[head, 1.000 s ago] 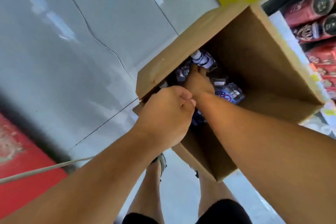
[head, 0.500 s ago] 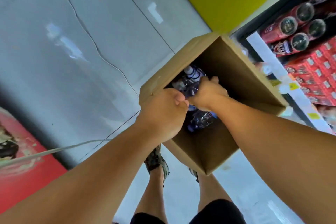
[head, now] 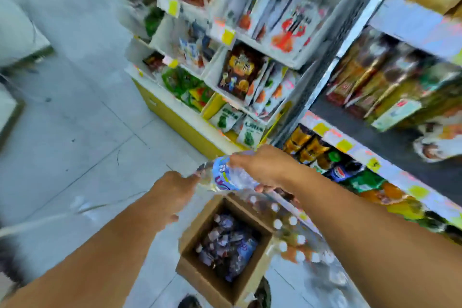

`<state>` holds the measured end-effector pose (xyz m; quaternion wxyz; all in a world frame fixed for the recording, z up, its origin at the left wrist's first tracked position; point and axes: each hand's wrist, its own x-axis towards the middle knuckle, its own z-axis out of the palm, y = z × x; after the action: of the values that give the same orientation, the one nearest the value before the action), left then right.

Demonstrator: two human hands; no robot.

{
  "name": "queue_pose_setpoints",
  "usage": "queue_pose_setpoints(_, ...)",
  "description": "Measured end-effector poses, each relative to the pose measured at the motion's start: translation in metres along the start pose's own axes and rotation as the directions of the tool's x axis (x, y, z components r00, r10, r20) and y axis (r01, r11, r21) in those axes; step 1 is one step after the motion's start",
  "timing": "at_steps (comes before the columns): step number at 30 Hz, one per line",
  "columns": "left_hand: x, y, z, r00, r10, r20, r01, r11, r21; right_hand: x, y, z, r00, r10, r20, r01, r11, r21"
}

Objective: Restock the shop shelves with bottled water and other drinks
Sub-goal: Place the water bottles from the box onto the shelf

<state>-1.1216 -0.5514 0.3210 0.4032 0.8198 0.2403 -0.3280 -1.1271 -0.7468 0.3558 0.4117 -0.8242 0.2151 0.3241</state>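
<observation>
R hand (head: 262,167) grips water bottle (head: 225,179) — above box (head: 207,280).

There is one wide-angle view, worn on the person's head and looking forward and down along both forearms. It sits close above the open cardboard box (head: 220,280) on the floor (head: 75,132), with the shelves (head: 250,40) far and right, blurred.

Right hand (head: 262,167) grips water bottle (head: 225,179); left hand (head: 172,190) touches its end.
</observation>
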Motion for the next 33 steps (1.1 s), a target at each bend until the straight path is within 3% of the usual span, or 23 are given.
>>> queue_pose_setpoints(4,-0.088,0.101,-0.051,0.985,0.160,0.058,-0.140,0.957,-0.254,-0.104,-0.064,-0.083,0.977,-0.110,-0.184,0.152,0.960,0.236)
queue_pose_setpoints(7,-0.162,0.168,-0.080,0.927,0.351,0.130,-0.260,0.853,-0.453,-0.178,-0.101,-0.127,0.934,-0.163,-0.317,0.284,0.876,0.389)
queue_pose_setpoints(11,-0.259,0.230,-0.110,0.774,0.592,0.224,-0.321,0.673,-0.667,-0.270,-0.130,-0.168,0.875,-0.275,-0.397,0.448,0.771,0.453)
queue_pose_setpoints(15,-0.345,0.268,-0.122,0.619,0.775,0.130,-0.501,0.517,-0.694,-0.347,-0.133,-0.191,0.853,-0.371,-0.367,0.521,0.654,0.548)
queue_pose_setpoints(18,-0.401,0.289,-0.115,0.498,0.866,0.037,-0.655,0.404,-0.638,-0.381,-0.124,-0.213,0.807,-0.405,-0.429,0.589,0.606,0.535)
queue_pose_setpoints(20,-0.429,0.305,-0.103,0.424,0.905,-0.030,-0.739,0.327,-0.590,-0.400,-0.115,-0.231,0.728,-0.417,-0.544,0.673,0.586,0.451)
queue_pose_setpoints(22,-0.455,0.321,-0.084,0.337,0.937,-0.091,-0.816,0.243,-0.525,-0.418,-0.102,-0.252,0.576,-0.461,-0.675,0.762,0.603,0.238)
queue_pose_setpoints(24,-0.477,0.339,-0.059,0.237,0.964,-0.119,-0.877,0.160,-0.452,-0.436,-0.086,-0.273,0.431,-0.497,-0.753,0.769,0.639,0.018)
queue_pose_setpoints(27,-0.505,0.366,-0.015,0.111,0.988,-0.107,-0.933,0.066,-0.355,-0.460,-0.059,-0.308,0.283,-0.493,-0.823,0.717,0.678,-0.160)
queue_pose_setpoints(30,-0.532,0.388,0.035,-0.021,0.994,-0.107,-0.962,-0.049,-0.268,-0.481,-0.023,-0.341,0.150,-0.439,-0.886,0.656,0.714,-0.243)
queue_pose_setpoints(33,-0.562,0.404,0.087,-0.140,0.987,-0.073,-0.966,-0.153,-0.210,-0.500,0.019,-0.372,0.072,-0.322,-0.944,0.586,0.779,-0.222)
